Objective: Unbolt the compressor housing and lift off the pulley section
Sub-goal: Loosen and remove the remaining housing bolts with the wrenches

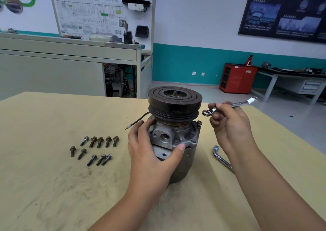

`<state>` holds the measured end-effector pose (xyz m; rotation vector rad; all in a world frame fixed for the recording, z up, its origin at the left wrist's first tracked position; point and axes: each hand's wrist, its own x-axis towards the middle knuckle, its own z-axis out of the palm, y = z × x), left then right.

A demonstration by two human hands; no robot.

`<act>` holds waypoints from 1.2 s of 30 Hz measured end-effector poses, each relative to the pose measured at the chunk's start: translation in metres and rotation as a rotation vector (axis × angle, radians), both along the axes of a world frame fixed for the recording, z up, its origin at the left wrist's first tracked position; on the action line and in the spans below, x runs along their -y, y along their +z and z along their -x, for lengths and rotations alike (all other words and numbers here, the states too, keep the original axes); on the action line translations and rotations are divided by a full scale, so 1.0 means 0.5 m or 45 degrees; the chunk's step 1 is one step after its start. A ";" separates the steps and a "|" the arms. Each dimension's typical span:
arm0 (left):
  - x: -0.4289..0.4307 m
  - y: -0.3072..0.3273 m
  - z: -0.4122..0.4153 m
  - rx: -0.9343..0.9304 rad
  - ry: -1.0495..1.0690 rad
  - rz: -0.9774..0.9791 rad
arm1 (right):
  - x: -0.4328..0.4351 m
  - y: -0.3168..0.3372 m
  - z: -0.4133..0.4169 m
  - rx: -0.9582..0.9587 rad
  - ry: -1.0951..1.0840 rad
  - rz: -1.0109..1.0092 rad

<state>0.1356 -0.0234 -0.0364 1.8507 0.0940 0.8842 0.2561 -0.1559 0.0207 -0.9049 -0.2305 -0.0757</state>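
Observation:
The compressor stands upright on the table, its dark grooved pulley on top. My left hand grips the grey housing below the pulley, fingers on the left side and thumb across the front flange. My right hand holds a silver combination wrench in the air just right of the pulley, ring end toward the compressor. One bolt stands in the flange at the upper right. Several removed bolts lie in rows on the table to the left.
An L-shaped socket wrench lies on the table right of the compressor, partly under my right forearm. A thin black wire trails left from the compressor. Benches, a red cabinet and a training board stand behind.

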 end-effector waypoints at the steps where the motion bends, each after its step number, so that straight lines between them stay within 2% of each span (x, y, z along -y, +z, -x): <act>1: 0.000 0.001 0.000 0.000 0.001 0.001 | 0.002 -0.004 0.009 0.033 -0.022 0.010; 6: 0.000 0.001 0.000 -0.009 -0.001 0.003 | -0.001 -0.026 0.039 0.174 -0.144 0.108; 11: 0.001 0.003 -0.001 -0.005 0.004 0.007 | -0.009 -0.043 0.055 0.312 -0.393 0.426; 22: 0.001 0.006 0.000 -0.027 -0.017 0.027 | -0.008 -0.086 0.067 0.833 -0.725 0.974; 27: -0.002 0.002 0.000 -0.013 -0.005 0.009 | -0.002 -0.084 0.067 1.036 -0.795 1.194; 29: 0.000 0.005 -0.001 -0.021 -0.013 0.018 | 0.002 -0.073 0.067 1.001 -0.749 1.199; 32: 0.001 0.004 -0.001 -0.031 -0.010 0.026 | 0.003 -0.056 0.061 0.799 -0.658 1.151; 36: -0.001 0.002 0.000 -0.034 -0.003 0.014 | 0.014 -0.032 0.037 0.518 -0.377 0.937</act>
